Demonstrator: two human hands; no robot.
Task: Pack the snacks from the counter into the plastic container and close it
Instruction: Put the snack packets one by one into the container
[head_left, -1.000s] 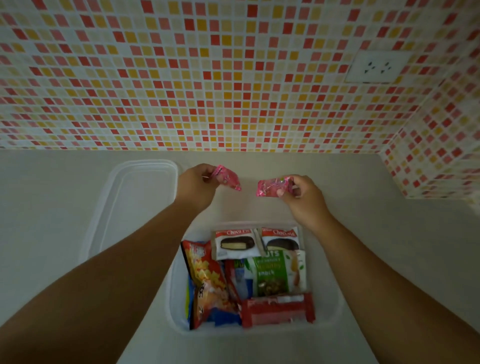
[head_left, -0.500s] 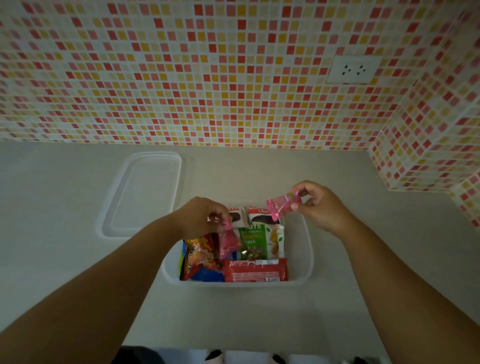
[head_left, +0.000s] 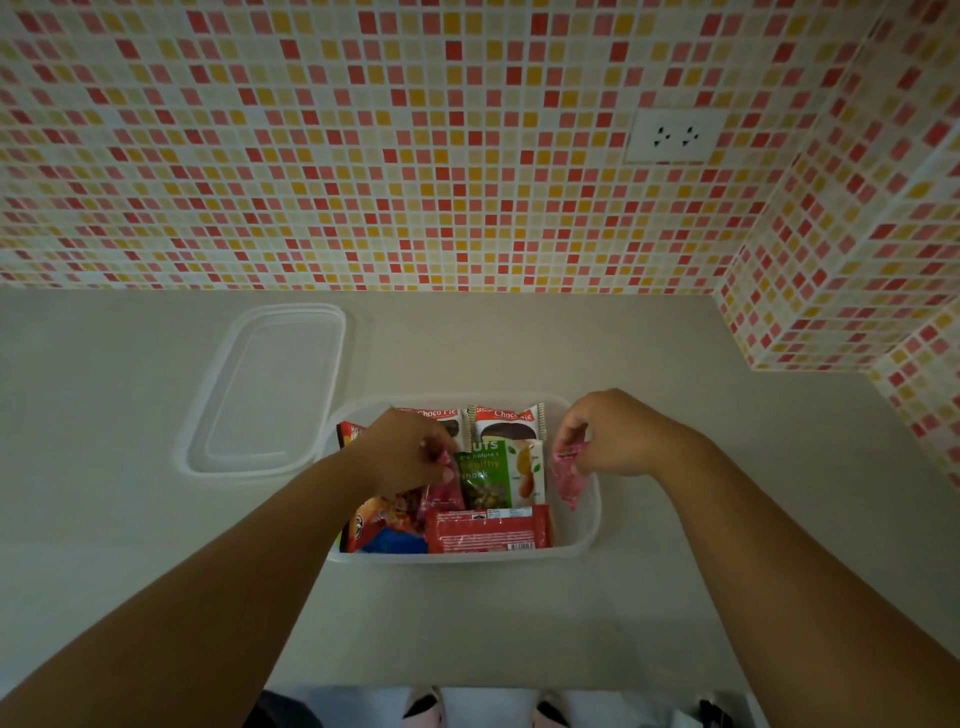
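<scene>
A pale grey tabletop (head_left: 156, 519) ran back to a wall of small red, orange, yellow and cream mosaic tiles (head_left: 363, 156), which turned a corner at 2 o'clock. A white double socket (head_left: 674, 136) sat in the tiles at 1 o'clock.

The clear plastic container (head_left: 589, 535) stood open at the middle of the tabletop. Inside it, two Choco Pie packets (head_left: 506, 423) lay along the 12 o'clock wall, a green nut snack bag (head_left: 493, 475) just below them, a red bar wrapper (head_left: 488, 529) along the 6 o'clock wall, and an orange chip bag (head_left: 374, 519) at the 9 o'clock side.

The left hand (head_left: 402, 452) was inside the container, its fingers pinched together on a pink candy (head_left: 444, 493) that rested among the packets. The right hand (head_left: 618, 436) hung over the 3 o'clock side, fingers clamped on the top of a second pink candy (head_left: 567, 480), which dangled inside the wall.

The clear lid (head_left: 270, 389) lay flat on the tabletop at 10 o'clock, just beside the container, its near corner hidden behind the container rim.
</scene>
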